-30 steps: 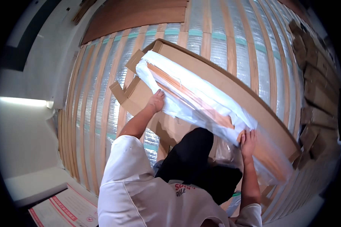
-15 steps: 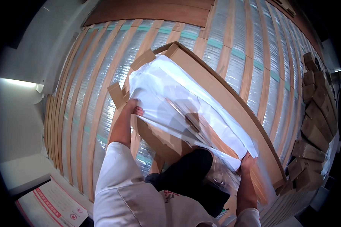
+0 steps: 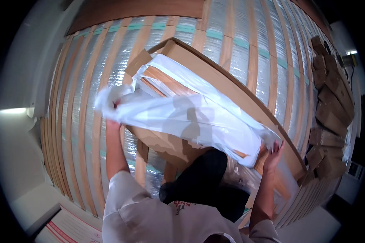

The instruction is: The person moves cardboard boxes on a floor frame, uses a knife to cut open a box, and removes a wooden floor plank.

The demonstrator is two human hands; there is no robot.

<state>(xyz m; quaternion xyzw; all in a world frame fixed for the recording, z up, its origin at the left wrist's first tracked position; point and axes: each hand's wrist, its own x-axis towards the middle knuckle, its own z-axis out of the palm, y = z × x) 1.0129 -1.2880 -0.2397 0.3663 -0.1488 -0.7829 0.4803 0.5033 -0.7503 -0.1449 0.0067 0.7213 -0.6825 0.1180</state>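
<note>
A long open cardboard box (image 3: 219,69) lies diagonally before my knees, holding wood planks (image 3: 169,85) in white foam wrap (image 3: 227,133) and clear plastic. With my left hand (image 3: 113,112) I grip the wrap at its left, and that end is pulled out beyond the box, blurred and partly covering my fingers. My right hand (image 3: 274,155) is beside the right end of the wrap and plastic, its fingers apart and extended upward.
Wooden battens (image 3: 229,24) over silvery sheeting run under the box. A reddish board (image 3: 134,10) lies at the top. Flattened cardboard pieces (image 3: 330,103) are piled along the right. A white wall (image 3: 16,146) and a printed carton (image 3: 73,229) are at the left.
My left hand has drawn the white wrap out to the left, baring planks at the box's far end. My right hand's fingers have loosened and spread.
</note>
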